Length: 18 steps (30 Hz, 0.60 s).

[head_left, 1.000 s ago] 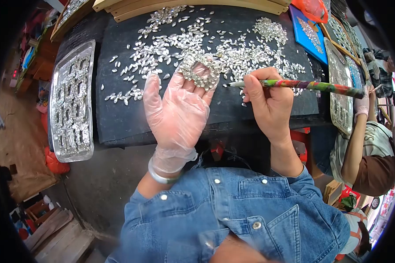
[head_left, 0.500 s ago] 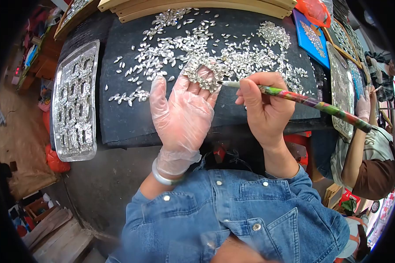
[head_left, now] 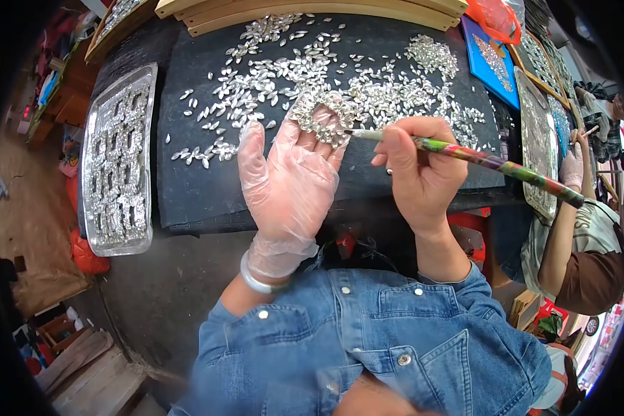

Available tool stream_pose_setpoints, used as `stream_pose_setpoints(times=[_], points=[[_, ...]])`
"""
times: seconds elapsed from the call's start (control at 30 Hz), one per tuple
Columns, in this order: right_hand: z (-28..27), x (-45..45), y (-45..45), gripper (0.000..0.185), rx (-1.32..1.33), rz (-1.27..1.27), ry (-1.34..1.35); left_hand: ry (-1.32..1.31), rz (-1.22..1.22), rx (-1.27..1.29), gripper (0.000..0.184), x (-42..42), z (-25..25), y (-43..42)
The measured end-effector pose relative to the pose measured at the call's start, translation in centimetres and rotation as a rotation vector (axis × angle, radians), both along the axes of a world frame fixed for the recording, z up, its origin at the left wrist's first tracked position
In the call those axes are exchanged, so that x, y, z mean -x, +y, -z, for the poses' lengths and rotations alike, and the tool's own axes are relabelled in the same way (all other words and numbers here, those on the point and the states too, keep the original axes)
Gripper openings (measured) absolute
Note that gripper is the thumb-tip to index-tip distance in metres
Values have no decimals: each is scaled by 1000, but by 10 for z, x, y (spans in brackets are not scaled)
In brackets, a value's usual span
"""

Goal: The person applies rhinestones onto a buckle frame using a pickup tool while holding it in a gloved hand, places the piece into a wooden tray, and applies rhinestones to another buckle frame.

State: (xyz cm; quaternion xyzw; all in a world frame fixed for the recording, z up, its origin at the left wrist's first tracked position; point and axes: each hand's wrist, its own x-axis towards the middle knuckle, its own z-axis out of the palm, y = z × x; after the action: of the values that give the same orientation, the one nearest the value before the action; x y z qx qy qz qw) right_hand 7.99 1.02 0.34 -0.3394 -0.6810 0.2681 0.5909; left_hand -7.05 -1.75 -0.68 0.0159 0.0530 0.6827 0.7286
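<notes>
Your right hand's point(head_left: 426, 163) gripped stick point(head_left: 471, 153) has reached the ring point(head_left: 302, 114). Your unclenched left hand point(head_left: 290, 177) supports it inside the surface's point(head_left: 211, 191) near edge.

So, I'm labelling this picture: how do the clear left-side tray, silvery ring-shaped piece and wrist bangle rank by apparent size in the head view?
Largest: clear left-side tray
Next: silvery ring-shaped piece
Smallest: wrist bangle

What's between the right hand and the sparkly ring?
In the head view, the front end of a pen runs from the right hand to the sparkly ring, above the dark mat; whether its tip touches isn't clear.
</notes>
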Motion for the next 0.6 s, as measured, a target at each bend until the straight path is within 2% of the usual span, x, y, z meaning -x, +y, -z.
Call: stream_pose_setpoints(times=[0.13,0.27,0.43,0.6], points=[[-9,-15,5,6,73,43,197,61,-9,5,68,-4,-3,2],[-13,-31,18,7,229,95,-49,85,-60,37,70,-7,-5,3],[-1,-23,26,11,60,82,-158,20,-114,64,58,-20,-10,9],[-3,-21,24,11,88,86,-237,35,-132,67,56,-20,-7,9]])
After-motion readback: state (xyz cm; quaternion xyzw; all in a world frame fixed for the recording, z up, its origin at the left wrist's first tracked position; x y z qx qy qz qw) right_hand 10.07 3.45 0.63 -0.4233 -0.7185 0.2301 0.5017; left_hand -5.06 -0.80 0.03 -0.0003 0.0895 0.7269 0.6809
